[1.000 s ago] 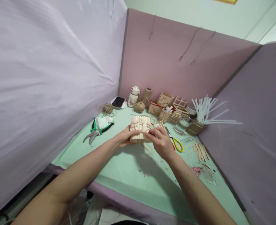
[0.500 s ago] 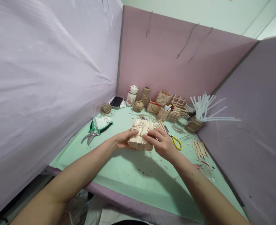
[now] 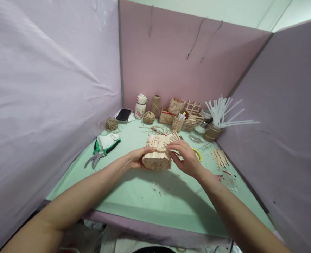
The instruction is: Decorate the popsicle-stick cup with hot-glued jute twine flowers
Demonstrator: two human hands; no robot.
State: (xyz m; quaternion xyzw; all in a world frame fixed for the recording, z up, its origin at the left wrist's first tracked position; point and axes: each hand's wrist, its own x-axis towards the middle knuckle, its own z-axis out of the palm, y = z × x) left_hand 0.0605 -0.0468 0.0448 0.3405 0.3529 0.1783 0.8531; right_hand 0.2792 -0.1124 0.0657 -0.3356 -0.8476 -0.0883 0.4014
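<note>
A container of pale wooden sticks (image 3: pixel 158 160) with scalloped edges is held above the green table, tilted so its end faces me. Small wooden pieces and a thin strand lie on its upper side. My left hand (image 3: pixel 141 157) grips it from the left, thumb on top. My right hand (image 3: pixel 183 154) is at its upper right side, with fingertips pinched close to the strand; what they hold is too small to make out.
Green-handled pruners (image 3: pixel 99 154) lie at the left beside white tissue. Yellow-handled scissors (image 3: pixel 198 154) are partly behind my right hand. Twine balls, a bottle (image 3: pixel 141 106), stick boxes and white strips (image 3: pixel 221 112) line the back. Loose sticks (image 3: pixel 220 157) lie right.
The view has shifted, so the surroundings appear farther left. My right hand's fingertips have lifted slightly off the container's top and moved toward its right edge. The container's end faces me more.
</note>
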